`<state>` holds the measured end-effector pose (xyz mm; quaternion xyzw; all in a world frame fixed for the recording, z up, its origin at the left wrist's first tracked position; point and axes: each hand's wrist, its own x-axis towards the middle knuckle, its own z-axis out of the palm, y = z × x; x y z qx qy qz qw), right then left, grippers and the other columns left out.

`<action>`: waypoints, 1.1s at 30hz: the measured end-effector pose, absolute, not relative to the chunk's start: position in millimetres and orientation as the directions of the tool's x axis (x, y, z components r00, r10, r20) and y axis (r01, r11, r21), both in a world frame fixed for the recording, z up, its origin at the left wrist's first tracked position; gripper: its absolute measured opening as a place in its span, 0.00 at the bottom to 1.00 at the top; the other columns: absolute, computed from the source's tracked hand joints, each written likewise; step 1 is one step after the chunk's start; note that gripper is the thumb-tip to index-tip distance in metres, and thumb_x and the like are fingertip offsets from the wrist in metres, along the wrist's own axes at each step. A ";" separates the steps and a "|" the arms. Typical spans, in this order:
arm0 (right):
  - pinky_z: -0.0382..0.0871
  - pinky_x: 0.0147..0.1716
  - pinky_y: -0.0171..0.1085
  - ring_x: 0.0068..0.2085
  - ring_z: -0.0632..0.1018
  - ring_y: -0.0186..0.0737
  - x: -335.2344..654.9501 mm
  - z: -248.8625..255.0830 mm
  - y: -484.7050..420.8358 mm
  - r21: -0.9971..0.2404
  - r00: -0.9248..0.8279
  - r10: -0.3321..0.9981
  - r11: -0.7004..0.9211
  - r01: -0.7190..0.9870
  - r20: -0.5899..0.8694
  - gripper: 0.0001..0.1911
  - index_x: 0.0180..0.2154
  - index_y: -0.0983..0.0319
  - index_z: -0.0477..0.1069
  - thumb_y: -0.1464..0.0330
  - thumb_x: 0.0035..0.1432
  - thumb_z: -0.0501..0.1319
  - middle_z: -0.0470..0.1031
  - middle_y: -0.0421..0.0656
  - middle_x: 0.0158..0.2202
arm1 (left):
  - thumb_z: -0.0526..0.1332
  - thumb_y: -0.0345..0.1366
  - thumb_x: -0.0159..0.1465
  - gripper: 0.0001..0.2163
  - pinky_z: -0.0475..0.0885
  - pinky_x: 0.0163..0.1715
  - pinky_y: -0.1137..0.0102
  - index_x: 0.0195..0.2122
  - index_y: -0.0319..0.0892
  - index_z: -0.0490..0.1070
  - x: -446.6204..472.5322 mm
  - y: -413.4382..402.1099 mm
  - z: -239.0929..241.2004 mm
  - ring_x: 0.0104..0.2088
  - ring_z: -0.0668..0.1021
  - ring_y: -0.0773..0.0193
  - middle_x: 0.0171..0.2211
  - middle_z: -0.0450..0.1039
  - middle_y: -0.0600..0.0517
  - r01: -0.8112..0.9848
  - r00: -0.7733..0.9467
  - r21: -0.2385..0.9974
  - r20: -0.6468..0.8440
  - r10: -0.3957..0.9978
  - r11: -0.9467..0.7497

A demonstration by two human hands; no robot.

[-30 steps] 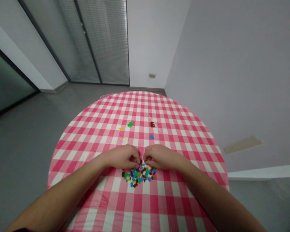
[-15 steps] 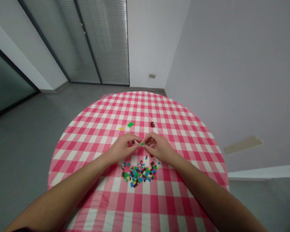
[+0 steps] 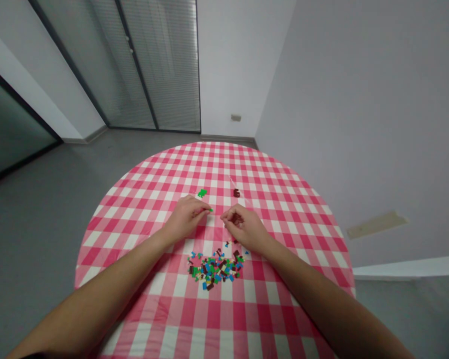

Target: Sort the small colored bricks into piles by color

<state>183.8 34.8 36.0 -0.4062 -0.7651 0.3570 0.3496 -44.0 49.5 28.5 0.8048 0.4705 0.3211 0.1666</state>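
By the left hand (image 3: 183,219), a small green piece (image 3: 211,210) is held. It is pinched between the tips of the thumb and the forefinger, so this grip is narrowed to the thickness of the piece. How high the piece is raised over the checked cloth (image 3: 164,202) cannot be told. The right hand (image 3: 247,228) is placed near, with its fingers curled and its thumb brought close to the forefinger. Its fingertips are pointed towards the left hand, and the two hands are separated by a narrow gap. Whether something tiny is held in the right grip cannot be told.

On the near side of both hands, a loose pile of small bricks (image 3: 216,269) is spread. Blue, green, brown and cream colours are mixed in it, and a few bricks are scattered along its far edge. Just beyond the left hand, a green cluster (image 3: 202,193) is found; beyond the right hand, a dark brown cluster (image 3: 236,193) is found, well apart from the green one. Everything is carried by a round counter (image 3: 312,219), covered with the pink and white cloth. Farther away, a grey floor (image 3: 108,164) and a glass partition with blinds (image 3: 175,70) are seen.
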 end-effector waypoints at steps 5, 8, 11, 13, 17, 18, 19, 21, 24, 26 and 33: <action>0.70 0.33 0.36 0.34 0.77 0.37 184.3 32.5 36.1 -0.841 -0.396 0.879 0.413 0.350 0.267 0.03 0.33 0.60 0.65 0.71 0.57 0.59 0.78 0.45 0.36 | 0.62 0.35 0.65 0.06 0.65 0.47 0.56 0.37 0.45 0.80 -57.2 69.1 16.0 0.43 0.76 0.53 0.40 0.81 0.48 0.822 0.170 0.457 0.372 0.913 -0.339; 0.69 0.32 0.35 0.32 0.76 0.36 183.9 31.9 35.6 -0.852 -0.398 0.882 0.397 0.342 0.251 0.02 0.33 0.60 0.66 0.71 0.57 0.59 0.78 0.45 0.36 | 0.62 0.38 0.65 0.07 0.64 0.46 0.56 0.37 0.46 0.81 -58.0 73.0 11.5 0.45 0.74 0.51 0.41 0.80 0.48 0.876 0.125 0.404 0.342 0.931 -0.266; 0.67 0.29 0.34 0.29 0.74 0.35 183.8 34.1 34.3 -0.852 -0.400 0.884 0.392 0.347 0.243 0.02 0.33 0.60 0.66 0.70 0.57 0.59 0.77 0.44 0.35 | 0.61 0.39 0.65 0.09 0.63 0.46 0.55 0.39 0.47 0.81 -57.3 74.3 8.5 0.46 0.73 0.49 0.42 0.80 0.48 0.899 0.094 0.380 0.320 0.943 -0.219; 0.66 0.28 0.33 0.28 0.72 0.34 184.1 35.7 33.6 -0.850 -0.405 0.885 0.385 0.359 0.230 0.02 0.33 0.60 0.66 0.70 0.57 0.59 0.77 0.44 0.34 | 0.60 0.38 0.65 0.09 0.63 0.46 0.54 0.39 0.47 0.81 -57.2 74.2 8.0 0.47 0.73 0.48 0.43 0.80 0.47 0.906 0.084 0.371 0.311 0.947 -0.203; 0.65 0.27 0.33 0.27 0.71 0.33 184.9 37.4 33.9 -0.843 -0.409 0.884 0.389 0.372 0.228 0.02 0.32 0.60 0.66 0.70 0.57 0.59 0.77 0.44 0.34 | 0.59 0.35 0.64 0.10 0.62 0.46 0.52 0.40 0.46 0.81 -55.8 69.6 13.0 0.47 0.72 0.46 0.44 0.80 0.46 0.914 0.118 0.337 0.307 0.944 -0.224; 0.64 0.27 0.33 0.26 0.71 0.32 185.1 37.7 34.2 -0.839 -0.411 0.882 0.394 0.375 0.230 0.01 0.33 0.60 0.66 0.71 0.57 0.59 0.77 0.44 0.34 | 0.59 0.34 0.64 0.10 0.61 0.46 0.52 0.39 0.46 0.81 -54.8 67.4 15.5 0.46 0.72 0.46 0.44 0.80 0.46 0.915 0.144 0.321 0.306 0.941 -0.245; 0.64 0.27 0.33 0.26 0.70 0.32 185.3 38.0 34.6 -0.836 -0.413 0.880 0.399 0.378 0.234 0.01 0.33 0.60 0.66 0.71 0.57 0.58 0.77 0.44 0.34 | 0.59 0.34 0.64 0.10 0.61 0.46 0.51 0.39 0.46 0.81 -53.5 65.1 18.2 0.46 0.72 0.45 0.44 0.80 0.46 0.915 0.174 0.302 0.306 0.936 -0.269; 0.64 0.27 0.33 0.26 0.70 0.32 185.4 38.7 35.2 -0.829 -0.420 0.876 0.407 0.385 0.235 0.01 0.33 0.60 0.67 0.72 0.57 0.57 0.76 0.43 0.33 | 0.59 0.34 0.63 0.10 0.59 0.47 0.50 0.37 0.47 0.81 -50.6 60.9 23.3 0.47 0.71 0.45 0.44 0.80 0.46 0.913 0.236 0.257 0.297 0.925 -0.316; 0.64 0.27 0.33 0.26 0.70 0.33 185.4 39.4 35.7 -0.821 -0.422 0.877 0.409 0.399 0.231 0.03 0.34 0.60 0.68 0.72 0.57 0.57 0.74 0.41 0.30 | 0.59 0.32 0.62 0.10 0.58 0.48 0.49 0.37 0.47 0.81 -47.2 57.9 27.5 0.47 0.70 0.44 0.44 0.80 0.47 0.910 0.294 0.218 0.263 0.919 -0.353; 0.64 0.27 0.33 0.26 0.71 0.34 185.4 39.2 35.8 -0.818 -0.417 0.879 0.408 0.406 0.231 0.03 0.34 0.60 0.68 0.72 0.57 0.57 0.73 0.40 0.29 | 0.58 0.32 0.62 0.11 0.57 0.48 0.49 0.38 0.47 0.81 -46.5 58.3 27.4 0.47 0.70 0.43 0.45 0.80 0.46 0.913 0.296 0.210 0.250 0.922 -0.350; 0.64 0.28 0.33 0.27 0.72 0.34 185.8 38.6 36.2 -0.808 -0.423 0.870 0.431 0.402 0.254 0.04 0.35 0.61 0.69 0.73 0.56 0.57 0.72 0.40 0.27 | 0.57 0.33 0.64 0.12 0.57 0.48 0.49 0.41 0.46 0.80 -48.5 61.3 23.4 0.49 0.70 0.42 0.50 0.79 0.47 0.926 0.282 0.187 0.239 0.929 -0.329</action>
